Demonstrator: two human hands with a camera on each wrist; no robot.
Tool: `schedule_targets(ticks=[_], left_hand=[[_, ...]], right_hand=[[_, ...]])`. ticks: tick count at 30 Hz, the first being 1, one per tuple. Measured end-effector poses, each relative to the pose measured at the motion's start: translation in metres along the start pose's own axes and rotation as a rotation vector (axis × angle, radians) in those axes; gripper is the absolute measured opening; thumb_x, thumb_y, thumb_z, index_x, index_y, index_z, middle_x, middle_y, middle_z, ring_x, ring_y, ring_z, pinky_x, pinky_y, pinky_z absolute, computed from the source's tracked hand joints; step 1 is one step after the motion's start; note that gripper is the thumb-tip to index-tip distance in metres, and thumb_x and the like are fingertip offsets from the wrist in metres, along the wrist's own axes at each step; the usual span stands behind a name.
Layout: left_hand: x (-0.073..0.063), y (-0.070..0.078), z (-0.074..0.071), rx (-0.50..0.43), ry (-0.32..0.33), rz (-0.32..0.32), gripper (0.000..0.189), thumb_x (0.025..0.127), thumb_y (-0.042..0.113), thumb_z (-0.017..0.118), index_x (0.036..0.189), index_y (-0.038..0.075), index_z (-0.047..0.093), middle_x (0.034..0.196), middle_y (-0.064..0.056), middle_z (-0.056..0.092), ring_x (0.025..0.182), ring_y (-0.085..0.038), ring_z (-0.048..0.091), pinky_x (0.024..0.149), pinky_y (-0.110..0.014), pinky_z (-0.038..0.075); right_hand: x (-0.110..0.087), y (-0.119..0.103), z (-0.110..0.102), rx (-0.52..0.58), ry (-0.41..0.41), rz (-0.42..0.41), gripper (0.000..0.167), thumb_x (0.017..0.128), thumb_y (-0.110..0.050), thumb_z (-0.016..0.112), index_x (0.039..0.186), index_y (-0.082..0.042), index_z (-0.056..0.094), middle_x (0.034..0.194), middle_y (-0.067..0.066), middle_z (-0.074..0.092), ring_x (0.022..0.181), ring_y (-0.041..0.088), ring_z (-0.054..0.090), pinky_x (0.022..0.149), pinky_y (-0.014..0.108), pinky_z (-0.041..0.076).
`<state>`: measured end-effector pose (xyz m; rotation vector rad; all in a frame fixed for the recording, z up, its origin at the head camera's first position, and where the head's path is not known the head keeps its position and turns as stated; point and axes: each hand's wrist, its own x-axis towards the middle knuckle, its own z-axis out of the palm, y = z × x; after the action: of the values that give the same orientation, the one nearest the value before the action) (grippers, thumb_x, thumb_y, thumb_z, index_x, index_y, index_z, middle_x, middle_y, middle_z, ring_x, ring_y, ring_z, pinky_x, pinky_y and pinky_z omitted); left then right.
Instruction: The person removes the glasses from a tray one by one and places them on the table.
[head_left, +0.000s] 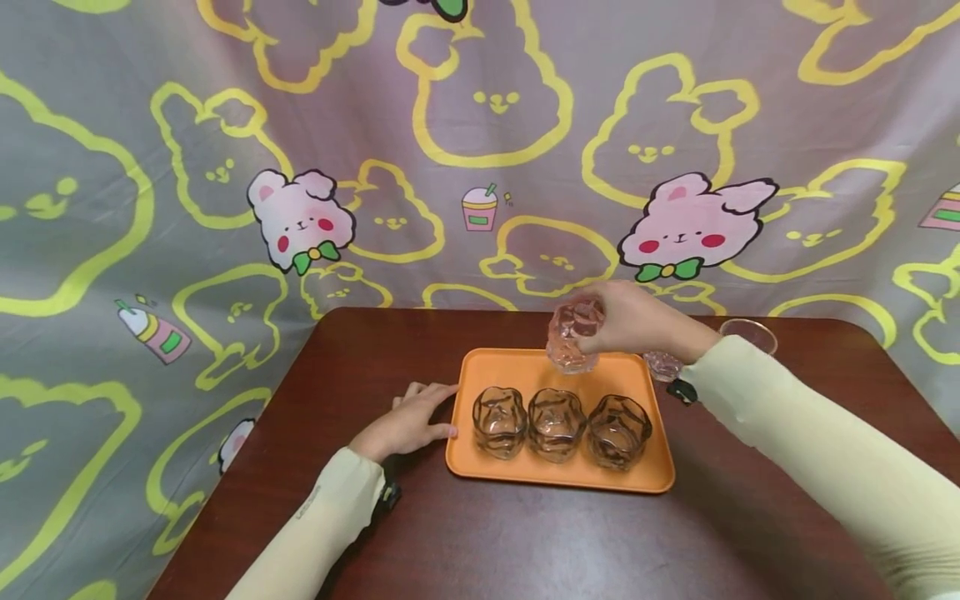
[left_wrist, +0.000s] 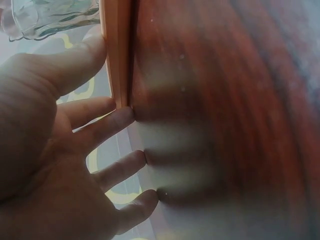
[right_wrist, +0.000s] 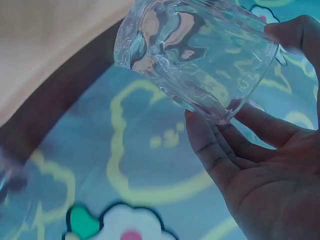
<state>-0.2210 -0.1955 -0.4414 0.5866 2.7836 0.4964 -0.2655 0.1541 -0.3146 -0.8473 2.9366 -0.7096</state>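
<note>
My right hand (head_left: 633, 321) grips a clear, pinkish glass (head_left: 570, 342) by its rim, above the far edge of an orange tray (head_left: 555, 477). In the right wrist view, the thumb and fingers pinch the rim of this wavy-walled glass (right_wrist: 200, 65). On the tray stand three brownish glasses in a row: a left one (head_left: 500, 422), a middle one (head_left: 556, 425) and a right one (head_left: 618, 433). My left hand (head_left: 408, 421) rests at the tray's left side, its thumb and fingertips against the edge and other spread fingers touching the table.
Behind my right wrist, a pinkish glass (head_left: 663, 365) stands on the dark wooden table (head_left: 525, 533), partly hidden. Farther right is another clear glass (head_left: 750, 335), its rim showing above the sleeve. A patterned curtain (head_left: 420, 250) hangs right behind the table.
</note>
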Motion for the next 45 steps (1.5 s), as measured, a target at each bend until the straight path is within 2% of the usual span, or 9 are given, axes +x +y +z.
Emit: schedule_targets(ticks=[5, 9, 12, 18, 20, 23, 31, 40, 45], left_hand=[[-0.001, -0.002, 0.001, -0.007, -0.007, -0.013, 0.072, 0.086, 0.038, 0.067, 0.148, 0.020, 0.035, 0.143, 0.002, 0.040, 0.125, -0.024, 0.031, 0.094, -0.052, 0.025], [-0.001, -0.001, 0.001, -0.004, 0.002, 0.000, 0.071, 0.086, 0.038, 0.068, 0.147, 0.020, 0.036, 0.143, 0.002, 0.041, 0.125, -0.024, 0.031, 0.094, -0.052, 0.025], [0.000, 0.000, 0.001, -0.003, 0.005, 0.003, 0.071, 0.086, 0.037, 0.068, 0.147, 0.019, 0.036, 0.143, 0.002, 0.041, 0.125, -0.024, 0.031, 0.093, -0.051, 0.026], [0.000, 0.000, 0.001, -0.003, 0.002, -0.009, 0.071, 0.086, 0.038, 0.068, 0.147, 0.020, 0.036, 0.143, 0.002, 0.041, 0.125, -0.024, 0.031, 0.093, -0.051, 0.026], [-0.001, 0.000, 0.001, -0.004, 0.001, -0.008, 0.071, 0.086, 0.037, 0.068, 0.147, 0.020, 0.036, 0.143, 0.001, 0.041, 0.125, -0.024, 0.031, 0.093, -0.051, 0.026], [-0.002, 0.000, 0.001, -0.011, 0.008, -0.003, 0.070, 0.086, 0.036, 0.068, 0.147, 0.019, 0.037, 0.143, 0.001, 0.041, 0.124, -0.025, 0.032, 0.092, -0.051, 0.026], [-0.001, 0.003, 0.000, -0.011, 0.010, -0.003, 0.070, 0.086, 0.035, 0.069, 0.147, 0.019, 0.037, 0.143, 0.000, 0.041, 0.123, -0.025, 0.032, 0.090, -0.050, 0.027], [0.000, 0.003, 0.001, -0.015, 0.009, 0.000, 0.070, 0.086, 0.035, 0.068, 0.147, 0.019, 0.037, 0.142, 0.001, 0.041, 0.123, -0.024, 0.032, 0.092, -0.050, 0.027], [-0.001, 0.003, -0.001, -0.018, 0.007, -0.007, 0.070, 0.086, 0.035, 0.069, 0.147, 0.019, 0.037, 0.142, 0.000, 0.041, 0.122, -0.024, 0.033, 0.091, -0.049, 0.027]], right_hand=[[-0.033, 0.011, -0.013, -0.077, 0.110, 0.035, 0.060, 0.065, -0.029, 0.080, 0.119, -0.011, 0.063, 0.114, 0.008, 0.059, 0.088, 0.023, 0.055, 0.068, 0.041, 0.045], [-0.067, 0.018, -0.013, -0.120, 0.226, 0.081, 0.061, 0.062, -0.030, 0.083, 0.116, -0.008, 0.065, 0.115, 0.012, 0.058, 0.097, 0.029, 0.055, 0.076, 0.047, 0.044], [-0.093, 0.026, -0.012, -0.117, 0.298, 0.135, 0.061, 0.062, -0.031, 0.085, 0.115, -0.006, 0.066, 0.113, 0.014, 0.058, 0.095, 0.032, 0.056, 0.075, 0.051, 0.045], [-0.135, 0.047, -0.008, -0.154, 0.348, 0.169, 0.062, 0.061, -0.028, 0.086, 0.111, 0.002, 0.064, 0.107, 0.018, 0.058, 0.088, 0.034, 0.055, 0.069, 0.050, 0.043], [-0.146, 0.054, -0.004, -0.178, 0.350, 0.174, 0.064, 0.061, -0.030, 0.086, 0.110, 0.004, 0.064, 0.101, 0.017, 0.059, 0.080, 0.030, 0.054, 0.063, 0.045, 0.041], [-0.158, 0.063, 0.005, -0.160, 0.353, 0.200, 0.068, 0.060, -0.032, 0.088, 0.111, 0.005, 0.063, 0.105, 0.021, 0.058, 0.082, 0.033, 0.055, 0.062, 0.046, 0.041], [-0.173, 0.078, 0.035, -0.090, 0.391, 0.250, 0.067, 0.059, -0.027, 0.087, 0.113, 0.003, 0.061, 0.109, 0.024, 0.054, 0.089, 0.040, 0.053, 0.065, 0.051, 0.039], [-0.164, 0.089, 0.046, -0.094, 0.385, 0.246, 0.066, 0.062, -0.031, 0.087, 0.111, 0.006, 0.061, 0.102, 0.022, 0.055, 0.077, 0.032, 0.053, 0.059, 0.043, 0.040], [-0.157, 0.087, 0.046, -0.060, 0.336, 0.273, 0.074, 0.066, -0.041, 0.085, 0.116, 0.007, 0.058, 0.110, 0.026, 0.052, 0.080, 0.034, 0.054, 0.061, 0.047, 0.044]])
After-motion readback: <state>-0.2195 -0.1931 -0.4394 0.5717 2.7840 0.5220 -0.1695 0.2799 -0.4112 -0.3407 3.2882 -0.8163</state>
